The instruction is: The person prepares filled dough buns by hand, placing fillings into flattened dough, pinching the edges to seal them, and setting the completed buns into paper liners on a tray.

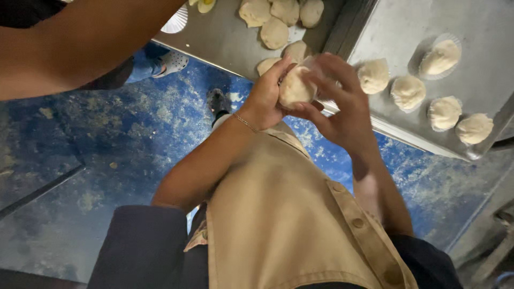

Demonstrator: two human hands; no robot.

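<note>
From the head camera we look straight down, and both our hands meet on one dough ball (295,87), held in the air just this side of the steel worktop (225,40). Our left hand (263,101) cups the ball from its left, grip clamped on it, thumb up along its top edge; a thin chain sits at that wrist. Our right hand (342,104) wraps in from the other side, fingers (332,67) curled over and around the ball, also closed on it. There seems to be a bit of clear wrapping between those fingers and the ball, but we cannot tell for sure.

Beyond the ball, on the worktop, lies a cluster of flattened dough pieces (276,21). To the ball's right a metal tray (482,32) carries shaped dough balls in pleated paper cups (409,92), set in a loose row. Left of the ball, another person's bare arm (91,40) crosses the top corner. Below the ball we see our tan apron (278,214) and the blue speckled floor (134,128).
</note>
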